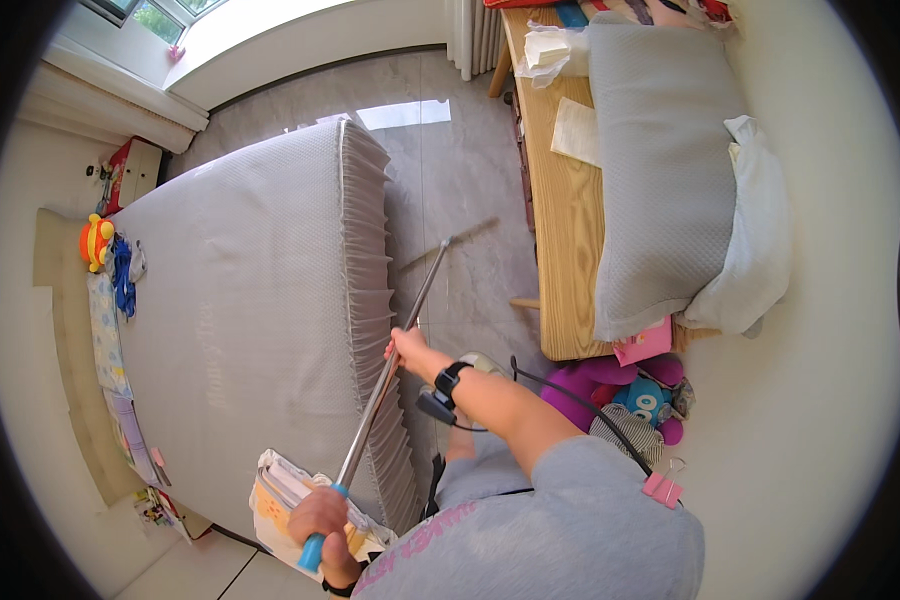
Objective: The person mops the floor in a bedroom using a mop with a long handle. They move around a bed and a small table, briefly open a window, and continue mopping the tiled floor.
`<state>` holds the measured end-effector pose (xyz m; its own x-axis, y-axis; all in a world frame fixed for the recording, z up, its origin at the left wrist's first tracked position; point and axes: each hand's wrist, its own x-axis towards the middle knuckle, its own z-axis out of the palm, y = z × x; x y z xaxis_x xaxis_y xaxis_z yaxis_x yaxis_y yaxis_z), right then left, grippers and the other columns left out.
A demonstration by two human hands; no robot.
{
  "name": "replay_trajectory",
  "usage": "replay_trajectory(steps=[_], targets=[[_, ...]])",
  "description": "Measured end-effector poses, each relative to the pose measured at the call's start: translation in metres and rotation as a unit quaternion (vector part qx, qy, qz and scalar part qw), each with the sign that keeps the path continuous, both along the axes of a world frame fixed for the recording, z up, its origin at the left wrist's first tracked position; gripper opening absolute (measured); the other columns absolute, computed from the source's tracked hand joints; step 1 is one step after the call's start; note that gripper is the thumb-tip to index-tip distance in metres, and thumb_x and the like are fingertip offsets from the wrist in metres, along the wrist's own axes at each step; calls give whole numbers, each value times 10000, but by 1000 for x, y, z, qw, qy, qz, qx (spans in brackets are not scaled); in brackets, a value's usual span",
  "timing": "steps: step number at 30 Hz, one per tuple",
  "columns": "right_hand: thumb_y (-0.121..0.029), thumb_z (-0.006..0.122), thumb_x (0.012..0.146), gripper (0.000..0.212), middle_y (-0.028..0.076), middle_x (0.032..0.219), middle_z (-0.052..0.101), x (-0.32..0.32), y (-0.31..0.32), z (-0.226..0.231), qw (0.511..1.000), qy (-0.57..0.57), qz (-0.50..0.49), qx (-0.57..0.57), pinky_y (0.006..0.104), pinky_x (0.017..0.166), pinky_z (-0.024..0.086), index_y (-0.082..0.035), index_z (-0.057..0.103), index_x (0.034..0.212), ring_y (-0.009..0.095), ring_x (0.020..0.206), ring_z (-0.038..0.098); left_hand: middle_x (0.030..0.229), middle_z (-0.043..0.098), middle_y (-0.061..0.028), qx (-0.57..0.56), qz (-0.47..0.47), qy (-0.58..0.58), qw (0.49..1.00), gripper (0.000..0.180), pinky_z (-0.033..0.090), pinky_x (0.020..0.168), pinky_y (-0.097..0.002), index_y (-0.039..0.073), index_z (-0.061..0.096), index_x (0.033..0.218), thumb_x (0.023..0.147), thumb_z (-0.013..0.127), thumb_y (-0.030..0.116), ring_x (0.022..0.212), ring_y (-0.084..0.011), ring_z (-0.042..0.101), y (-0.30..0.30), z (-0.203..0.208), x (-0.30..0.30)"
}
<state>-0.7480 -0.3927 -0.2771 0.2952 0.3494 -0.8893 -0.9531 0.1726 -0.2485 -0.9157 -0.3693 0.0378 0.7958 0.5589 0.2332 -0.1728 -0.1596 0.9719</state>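
One long silver metal pole (369, 420) with blue tubular grip (312, 552); thin, flat, dark head (475, 231) at floor level, between grey ruffle-skirted bed (240, 300) and pale wooden bench (570, 220), on glossy grey tile floor (460, 180). Left hand (320, 520): closed round grip, probably for steering. Right hand (405, 348): wrapped round pole farther down, likely for leverage. Slant presumably suits the narrow gap.

The pole (367, 428) is smooth, shiny metal with a blue, plastic-looking grip (312, 552); the floor (470, 165) is glossy, stone-like tile; matt, textured cloth covers the bed (250, 260); the desk (568, 250) is smooth, grained wood under quilted cloth (660, 180).
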Motion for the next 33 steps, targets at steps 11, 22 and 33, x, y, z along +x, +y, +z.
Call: replay_trajectory(steps=[11, 22, 33], targets=[[-119, 506, 801, 182, 127, 769, 527, -53, -19, -18, 986, 64, 156, 13, 430, 475, 519, 30, 446, 887, 279, 610, 586, 503, 407, -40, -37, 1, 73, 997, 311, 339, 520, -311, 64, 413, 550, 737, 602, 223, 499, -188, 413, -11, 58, 1], [-84, 498, 793, 165, 103, 611, 458, -74, -6, 23, 990, 25, 138, 13, 368, 356, 445, 35, 395, 746, 239, 476, 526, 476, 353, -6, -60, 86, 48, 993, 242, 328, 579, -291, 97, 368, 583, 757, 511, 184, 535, -178, 382, -7, 64, -68], [-182, 491, 853, 259, 126, 709, 503, -88, 18, -46, 979, 56, 196, 19, 374, 422, 495, -4, 363, 991, 242, 536, 567, 705, 496, -106, -190, 350, 410, 821, 195, 372, 618, -271, 18, 442, 738, 818, 497, 187, 622, -166, 441, -30, 27, -125]])
